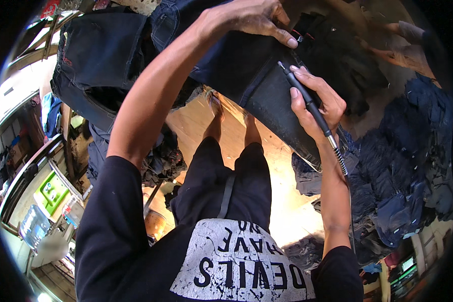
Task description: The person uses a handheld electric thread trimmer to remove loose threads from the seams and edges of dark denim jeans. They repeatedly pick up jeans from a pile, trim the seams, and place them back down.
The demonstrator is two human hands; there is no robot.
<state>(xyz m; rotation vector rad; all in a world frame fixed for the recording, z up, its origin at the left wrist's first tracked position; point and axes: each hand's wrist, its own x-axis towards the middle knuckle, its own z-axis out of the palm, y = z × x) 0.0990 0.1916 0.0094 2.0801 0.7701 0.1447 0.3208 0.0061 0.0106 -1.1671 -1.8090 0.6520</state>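
In my right hand (319, 100) is a slim black pen-shaped rotary tool (311, 103), with a narrow metal tip and a coiled spring at its rear. Thumb and fingers close around its grip, and the tip points up and left, over dark denim cloth (254, 65). My left hand (261, 20) reaches across at the top onto this dark denim, thumb stretched towards a spot with a bit of red. Its fingers curl at the cloth, partly cut off by the upper edge. Whether the tool's tip touches the cloth I cannot tell.
Dark garments (103, 50) lie at the upper left. Heaps of dark cloth (387, 166) fill the right side. Another person's arm (405, 53) shows at the upper right. A green tray (53, 192) and a clear plastic jug (34, 226) stand at the left.
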